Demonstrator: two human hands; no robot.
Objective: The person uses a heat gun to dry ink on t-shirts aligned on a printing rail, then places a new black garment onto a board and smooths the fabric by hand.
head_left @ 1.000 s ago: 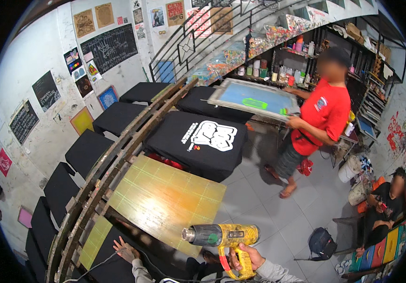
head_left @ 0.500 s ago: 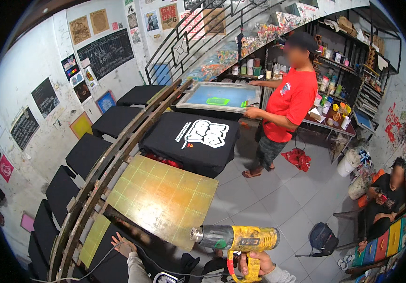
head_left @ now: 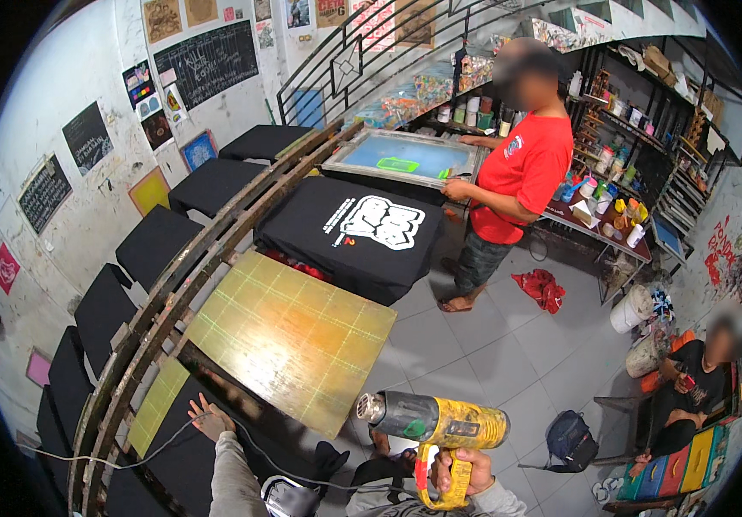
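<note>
My right hand (head_left: 467, 472) is wrapped round the handle of a yellow and black heat gun (head_left: 440, 422), its metal nozzle pointing left. At the lower left, my left hand (head_left: 210, 420) is open with its fingers spread over a black T-shirt (head_left: 164, 452) laid on a board. A grey cable (head_left: 302, 475) runs across by the left hand and on toward the heat gun. Past both hands lies a bare yellowish board with a line grid (head_left: 293, 336). Beyond that, another black T-shirt (head_left: 349, 233) carries a white print with a small orange mark.
A curved double rail (head_left: 216, 258) runs along the boards, with several black shirts on its far side. A person in red (head_left: 526, 164) holds a framed screen (head_left: 405, 162) with green ink. Another person (head_left: 702, 379) sits at the right, near a dark backpack (head_left: 571, 441) on the floor.
My view has shifted slightly, so the boards sit a little differently. My right hand still holds the heat gun, and my left hand stays spread by the cable. The person in red leans more forward.
</note>
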